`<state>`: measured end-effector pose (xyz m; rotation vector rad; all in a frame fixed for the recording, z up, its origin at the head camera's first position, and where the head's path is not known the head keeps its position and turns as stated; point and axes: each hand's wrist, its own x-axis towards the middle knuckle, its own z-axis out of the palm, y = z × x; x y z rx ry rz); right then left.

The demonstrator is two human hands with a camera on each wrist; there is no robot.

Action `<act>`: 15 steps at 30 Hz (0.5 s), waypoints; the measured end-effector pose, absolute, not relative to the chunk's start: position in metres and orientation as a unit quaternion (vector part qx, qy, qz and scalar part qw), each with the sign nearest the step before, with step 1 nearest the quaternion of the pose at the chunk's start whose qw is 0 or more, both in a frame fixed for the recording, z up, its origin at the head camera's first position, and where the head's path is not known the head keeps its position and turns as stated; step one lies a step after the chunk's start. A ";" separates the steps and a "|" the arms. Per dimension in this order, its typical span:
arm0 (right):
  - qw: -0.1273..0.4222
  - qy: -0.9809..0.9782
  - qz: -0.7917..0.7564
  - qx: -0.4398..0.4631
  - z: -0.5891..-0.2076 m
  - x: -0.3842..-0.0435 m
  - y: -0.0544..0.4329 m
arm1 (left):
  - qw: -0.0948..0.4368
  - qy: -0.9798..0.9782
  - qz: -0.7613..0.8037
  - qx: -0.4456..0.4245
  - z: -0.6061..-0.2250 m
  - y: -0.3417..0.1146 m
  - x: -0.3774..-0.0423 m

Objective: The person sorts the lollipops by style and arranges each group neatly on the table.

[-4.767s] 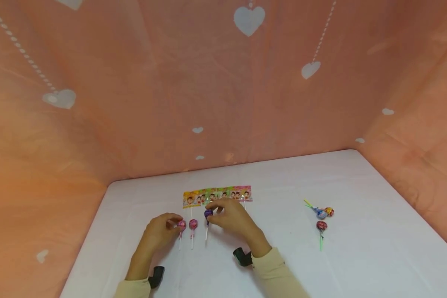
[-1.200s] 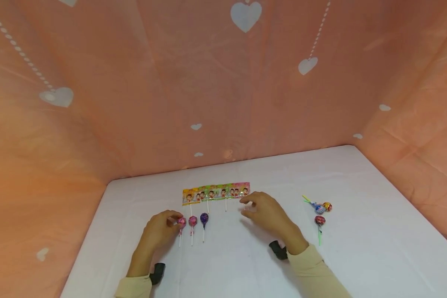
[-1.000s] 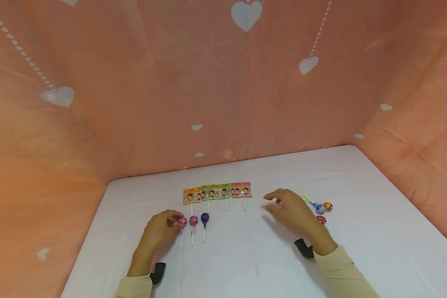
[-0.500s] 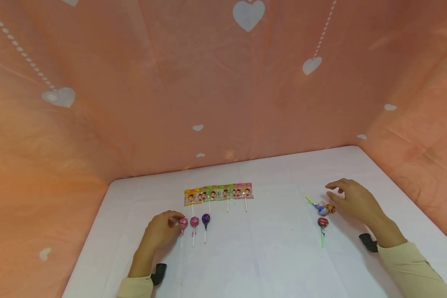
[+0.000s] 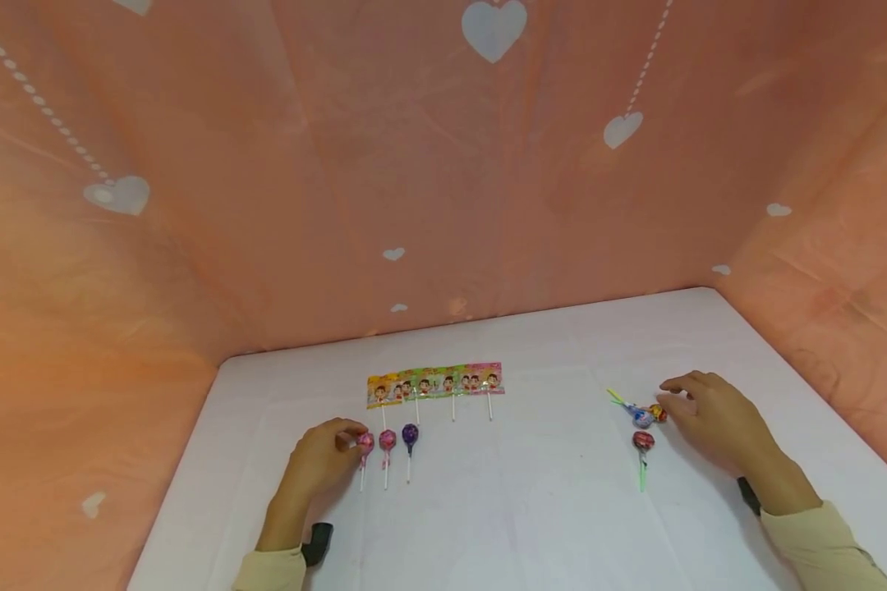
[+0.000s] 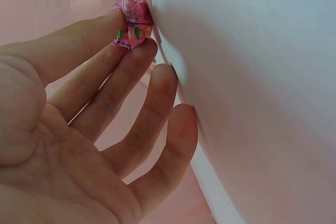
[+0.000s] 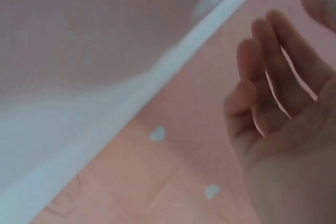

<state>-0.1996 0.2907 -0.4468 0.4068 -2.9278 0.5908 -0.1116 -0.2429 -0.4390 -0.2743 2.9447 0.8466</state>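
Observation:
My left hand (image 5: pixel 321 455) pinches the head of a pink-wrapped lollipop (image 5: pixel 366 444) between thumb and fingers; the left wrist view shows its pink wrapper (image 6: pixel 137 24) at the fingertips. Beside it lie a second pink lollipop (image 5: pixel 388 441) and a purple lollipop (image 5: pixel 410 435), sticks toward me. My right hand (image 5: pixel 720 419) hovers at the right with thumb and fingers apart, close to a yellow-orange lollipop (image 5: pixel 659 412). Against that one lies a blue lollipop (image 5: pixel 641 419), and nearer me a red lollipop (image 5: pixel 643 441) with a green stick.
Behind the left row lies a joined strip of lollipop packets (image 5: pixel 436 382), yellow, green and pink, with white sticks showing. A white-covered table (image 5: pixel 532 509) bears everything. Pink curtain (image 5: pixel 325 205) with white hearts closes off the back and sides.
My right hand has let go of the purple lollipop, leaving it beside the pink ones, and moved far right to the loose lollipops. My left hand has kept its pinch in place.

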 end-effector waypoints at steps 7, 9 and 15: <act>0.045 -0.972 0.186 0.139 -0.447 -0.196 0.284 | 0.032 0.955 0.278 -0.092 -0.438 -0.243 -0.110; 0.039 -0.971 0.185 0.143 -0.447 -0.196 0.282 | 0.031 0.955 0.280 -0.093 -0.438 -0.243 -0.110; 0.038 -0.971 0.190 0.140 -0.446 -0.200 0.280 | 0.030 0.955 0.280 -0.093 -0.438 -0.243 -0.110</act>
